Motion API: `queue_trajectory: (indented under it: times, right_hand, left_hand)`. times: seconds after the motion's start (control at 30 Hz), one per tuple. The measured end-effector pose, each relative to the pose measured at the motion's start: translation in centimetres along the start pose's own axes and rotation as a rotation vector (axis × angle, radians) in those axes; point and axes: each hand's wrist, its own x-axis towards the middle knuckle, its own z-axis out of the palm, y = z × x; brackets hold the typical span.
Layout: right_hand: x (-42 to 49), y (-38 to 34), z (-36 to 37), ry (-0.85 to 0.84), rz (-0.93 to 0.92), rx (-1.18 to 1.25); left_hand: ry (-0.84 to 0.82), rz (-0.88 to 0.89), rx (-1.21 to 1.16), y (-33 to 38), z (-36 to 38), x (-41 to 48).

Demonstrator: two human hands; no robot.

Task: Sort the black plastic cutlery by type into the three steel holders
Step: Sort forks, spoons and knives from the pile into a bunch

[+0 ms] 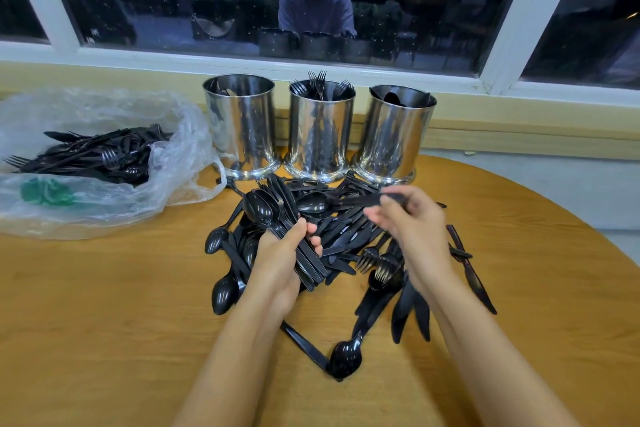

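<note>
Head view:
- Round wooden table (104, 305), window behind.
- Clear plastic bag (104, 156) at left, holding more black cutlery.
- Three steel holders at the table's far edge: left holder (241, 125), contents unclear; middle holder (320, 130) with forks; right holder (393, 133), dark pieces inside.
- Loose cutlery pile (346, 246) just before the holders.
- Left hand (280, 260) clamped around a spoon bundle (277, 218).
- Right hand (412, 218) pinching one spoon (332, 203), blurred.

Right hand (412, 218) motion-blurred; left holder (240, 125) contents hidden
</note>
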Motion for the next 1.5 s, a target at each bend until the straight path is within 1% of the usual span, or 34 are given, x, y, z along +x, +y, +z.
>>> queue_trajectory:
  times: [0.07,0.13,0.27,0.37,0.43,0.53,0.63,0.67,0.73,0.8,0.87,0.97,1.03,1.13,1.27,1.33,1.4,1.43,1.5]
  right_hand:
    - [-1.2,1.3,0.3,-0.041,0.093,0.029]
    - [-1.9,2.2,0.6,-0.086,0.141,0.006]
    - [-2.6,2.4,0.9,-0.181,0.163,-0.072]
    - [-2.9,2.6,1.0,-0.214,0.165,-0.114]
    - [-2.8,2.7,0.9,-0.185,0.161,-0.164]
    - [-2.5,2.6,0.5,-0.033,0.101,-0.195]
    - [-2.5,2.1,0.2,0.108,0.060,-0.021]
    - [-2.7,1.9,0.3,0.123,0.061,0.046]
    - [-3.3,1.8,0.9,0.100,0.088,0.130]
    - [-3.9,2.0,1.6,0.054,0.111,0.130]
    - [-4.2,2.3,2.2,0.022,0.102,0.082]
    - [-4.5,2.9,2.7,-0.042,0.021,-0.086]
    - [-4.7,3.1,2.8,-0.107,-0.015,-0.147]
    - [-5.0,3.5,3.0,-0.189,-0.071,-0.207]
    - [-5.1,4.0,3.2,-0.321,-0.206,-0.324]
    - [-5.0,3.9,2.9,-0.371,-0.263,-0.345]
    - [-4.4,3.4,2.1,-0.362,-0.256,-0.326]
    - [-3.9,3.1,1.5,-0.319,-0.258,-0.344]
    - [-2.6,3.0,-0.1,-0.170,-0.293,-0.500]
  left_hand:
    - [0.004,-0.004,0.005,-0.1,0.1,0.0]
    - [0.016,-0.011,0.005,-0.2,0.1,0.1]
    - [0.029,-0.012,-0.005,-0.2,0.0,0.2]
    - [0.033,-0.003,0.014,-0.3,0.1,0.3]
    - [0.025,-0.004,0.017,-0.4,0.1,0.4]
    - [0.012,-0.024,-0.008,-0.6,0.1,0.5]
    - [0.005,-0.051,-0.047,-0.6,0.2,0.4]
    - [0.006,-0.059,-0.052,-0.6,0.2,0.3]
    - [0.000,-0.068,-0.064,-0.6,0.4,0.1]
    - [-0.001,-0.064,-0.061,-0.5,0.5,-0.1]
    - [-0.011,-0.064,-0.033,-0.5,0.3,0.0]
    - [-0.004,-0.073,0.008,-0.5,0.2,0.1]
    - [-0.011,-0.067,-0.008,-0.4,0.1,0.2]
    - [-0.010,-0.057,-0.074,-0.2,0.1,0.2]
    - [0.044,-0.056,-0.265,-0.2,-0.2,0.6]
    - [0.056,-0.030,-0.289,-0.1,-0.4,0.8]
    - [0.030,-0.015,-0.265,0.0,-0.5,0.8]
    - [0.019,-0.003,-0.267,0.1,-0.4,0.7]
    - [0.002,0.019,-0.263,0.2,-0.2,0.4]
